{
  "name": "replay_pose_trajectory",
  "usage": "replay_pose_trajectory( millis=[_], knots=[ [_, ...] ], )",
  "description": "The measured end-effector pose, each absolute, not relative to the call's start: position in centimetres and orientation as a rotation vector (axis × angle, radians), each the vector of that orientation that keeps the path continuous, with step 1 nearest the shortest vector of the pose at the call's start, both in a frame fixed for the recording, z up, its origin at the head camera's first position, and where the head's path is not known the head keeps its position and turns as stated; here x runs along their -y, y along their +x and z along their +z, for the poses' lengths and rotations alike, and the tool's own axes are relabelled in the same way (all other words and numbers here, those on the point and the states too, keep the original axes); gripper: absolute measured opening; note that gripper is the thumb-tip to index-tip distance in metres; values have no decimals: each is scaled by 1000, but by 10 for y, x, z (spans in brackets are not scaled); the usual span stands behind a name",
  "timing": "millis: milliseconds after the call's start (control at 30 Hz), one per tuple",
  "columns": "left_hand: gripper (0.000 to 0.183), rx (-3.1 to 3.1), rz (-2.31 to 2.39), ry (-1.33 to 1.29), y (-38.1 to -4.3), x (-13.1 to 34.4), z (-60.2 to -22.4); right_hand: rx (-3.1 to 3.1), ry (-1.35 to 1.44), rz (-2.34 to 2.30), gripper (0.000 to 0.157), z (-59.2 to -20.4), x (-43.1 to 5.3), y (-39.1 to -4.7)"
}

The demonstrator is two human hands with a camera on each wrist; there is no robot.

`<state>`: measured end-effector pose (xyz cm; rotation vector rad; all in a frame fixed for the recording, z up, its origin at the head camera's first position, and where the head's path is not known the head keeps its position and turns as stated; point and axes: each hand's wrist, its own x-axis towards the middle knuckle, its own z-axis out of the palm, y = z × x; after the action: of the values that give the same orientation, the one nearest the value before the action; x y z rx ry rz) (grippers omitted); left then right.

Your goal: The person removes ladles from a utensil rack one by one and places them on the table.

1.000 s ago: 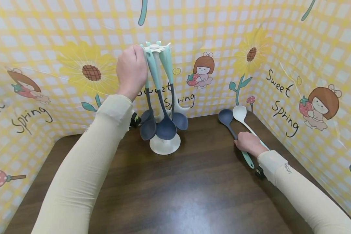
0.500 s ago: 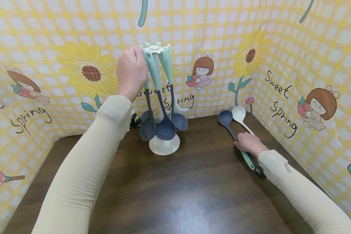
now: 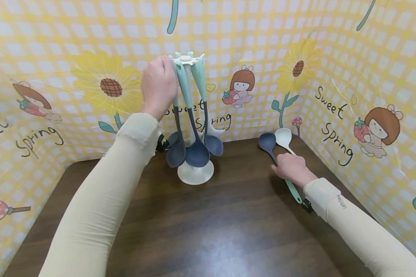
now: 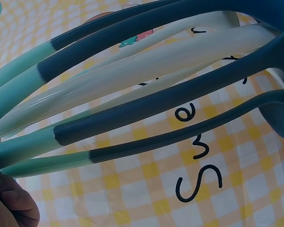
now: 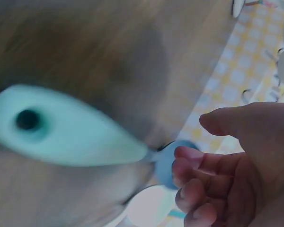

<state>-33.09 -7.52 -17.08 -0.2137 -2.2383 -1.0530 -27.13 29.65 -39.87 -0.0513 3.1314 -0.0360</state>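
Note:
My left hand (image 3: 158,84) grips the top left of a white utensil rack (image 3: 195,177). Its curled fingers hide exactly what they hold. Several dark blue-grey utensils with mint handles hang from the rack, among them a front ladle (image 3: 197,154). On the table to the right lies another dark ladle (image 3: 267,142) with a mint handle (image 5: 71,132). Just over its shaft hovers my right hand (image 3: 292,169), holding nothing. In the right wrist view, thumb and loosely bent fingers stand apart, clear of the ladle.
A white ladle (image 3: 283,137) lies to the right of the dark one, partly behind the right hand. The brown wooden table (image 3: 194,223) meets a yellow checked cloth wall (image 3: 263,46) at its back and sides.
The right hand has loosened from the dark ladle's shaft and shifted slightly left and up. That ladle stays on the table. The left hand keeps its place at the rack top.

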Motion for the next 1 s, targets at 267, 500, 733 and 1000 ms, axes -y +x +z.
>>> replay_pose_trajectory(
  millis=[267,500,733,1000],
  knots=[
    [44,2236,-1070,-216,-330,75,-171,-3294,-371,-119,34,-381,-256,-272],
    [44,2228,-1080,-218,-330,75,-171,-3359,-603,-231,20,-354,-206,-276],
    [45,2240,-1083,-209,-329,78,-170,-3298,-635,-399,28,-325,-163,-291],
    [46,2240,-1076,-224,-328,77,-170,-3261,-658,-572,40,-314,-135,-303]
  ],
)
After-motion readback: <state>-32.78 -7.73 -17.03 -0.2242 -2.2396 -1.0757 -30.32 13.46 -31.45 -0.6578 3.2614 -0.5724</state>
